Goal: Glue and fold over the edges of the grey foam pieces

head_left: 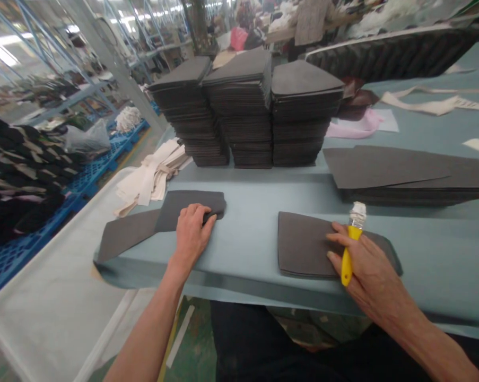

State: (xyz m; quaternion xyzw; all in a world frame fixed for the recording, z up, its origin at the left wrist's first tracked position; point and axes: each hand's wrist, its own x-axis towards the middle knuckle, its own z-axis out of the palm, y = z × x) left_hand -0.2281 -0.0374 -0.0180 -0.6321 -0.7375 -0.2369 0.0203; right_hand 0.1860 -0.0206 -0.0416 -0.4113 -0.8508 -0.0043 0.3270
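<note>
My left hand (194,231) is at the lower right part of a dark grey panel (179,204), its fingers curled over the panel's edge. That panel overlaps another dark panel (128,233) lying at the table's left corner. A paintbrush (346,261) with a yellow handle is held in my right hand (368,270), its white-coated bristles pointing up and away from me. Fingertips of the same hand rest on a small pile of dark panels (303,244) near the front edge. My right hand hides part of this pile.
Three tall stacks of dark panels (247,116) stand at the table's back. A lower pile of long dark pieces (406,175) lies on the right. Pale fabric strips (155,175) lie at the left edge. A blue pallet (92,175) with dark goods is beyond the table (247,254).
</note>
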